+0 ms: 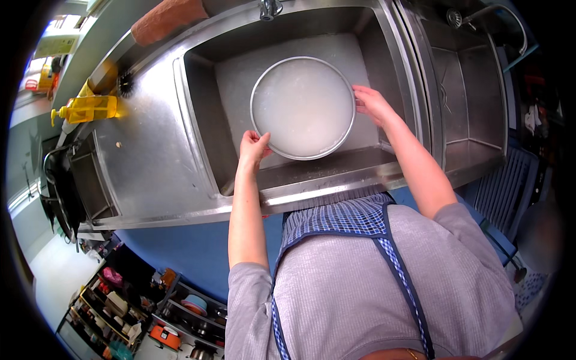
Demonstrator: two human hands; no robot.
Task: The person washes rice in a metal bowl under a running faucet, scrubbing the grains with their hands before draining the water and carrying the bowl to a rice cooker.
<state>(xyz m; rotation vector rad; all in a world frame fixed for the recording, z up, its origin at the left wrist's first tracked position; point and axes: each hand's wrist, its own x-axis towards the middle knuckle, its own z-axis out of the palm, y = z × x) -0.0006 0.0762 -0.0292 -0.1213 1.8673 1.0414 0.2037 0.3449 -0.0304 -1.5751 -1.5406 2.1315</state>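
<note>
A round metal basin (303, 156) full of cloudy whitish liquid (303, 105) is in the large stainless steel sink (231, 81). My left hand (254, 146) grips its rim at the lower left, the thumb lying over the edge. On the right side, the fingers of my right hand (371, 103) are against the outer wall of the basin, partly hidden by it. The liquid reaches close to the rim, and what lies beneath its surface cannot be seen. Whether the basin rests on the sink floor or is lifted is unclear.
A faucet (268, 10) juts over the sink's back edge. Left on the steel counter (148, 135) are a yellow pump bottle (92, 109) and a dark round scrubber or strainer (125, 84). An orange-brown cloth (168, 20) lies behind. Another sink (481, 90) adjoins at right.
</note>
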